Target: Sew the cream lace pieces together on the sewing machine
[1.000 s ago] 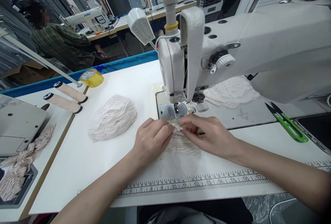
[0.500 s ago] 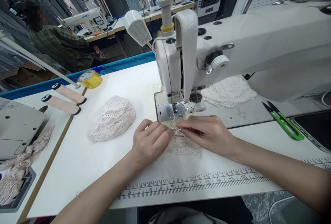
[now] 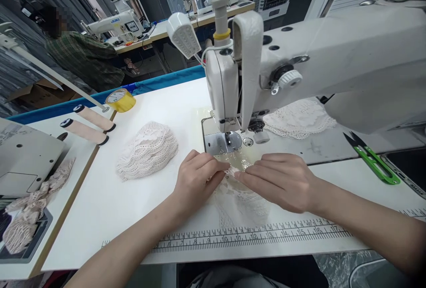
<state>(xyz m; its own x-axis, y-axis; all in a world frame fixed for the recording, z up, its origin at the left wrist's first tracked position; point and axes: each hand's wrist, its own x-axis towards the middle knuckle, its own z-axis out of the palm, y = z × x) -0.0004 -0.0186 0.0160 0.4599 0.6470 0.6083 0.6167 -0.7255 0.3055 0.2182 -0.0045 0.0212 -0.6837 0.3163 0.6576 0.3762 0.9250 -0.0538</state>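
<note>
Just in front of the sewing machine's needle plate [image 3: 218, 143], a sheer off-white lace piece [image 3: 244, 201] lies on the white table. My left hand [image 3: 199, 175] is closed, pinching the lace's upper edge between thumb and fingertips. From the right, my right hand [image 3: 282, 181] holds the same edge close to the left fingertips, its thumb on the lace and its fingers drawn together. Part of the lace is hidden under the right hand. The presser foot [image 3: 228, 139] stands beyond both hands, with the lace apart from it.
A lace pile [image 3: 148, 150] sits left, and more lace [image 3: 299, 119] lies behind the machine head [image 3: 226, 84]. Green thread snips [image 3: 374, 159] lie right, beside a phone [image 3: 409, 163]. Thread cones [image 3: 84, 132] and yellow tape [image 3: 120, 100] are left. A person [image 3: 83, 57] sits beyond.
The lace edge and both hands are slightly nearer to me, farther from the needle plate. My right hand has turned flatter, its fingers straighter. The view has shifted a little.
</note>
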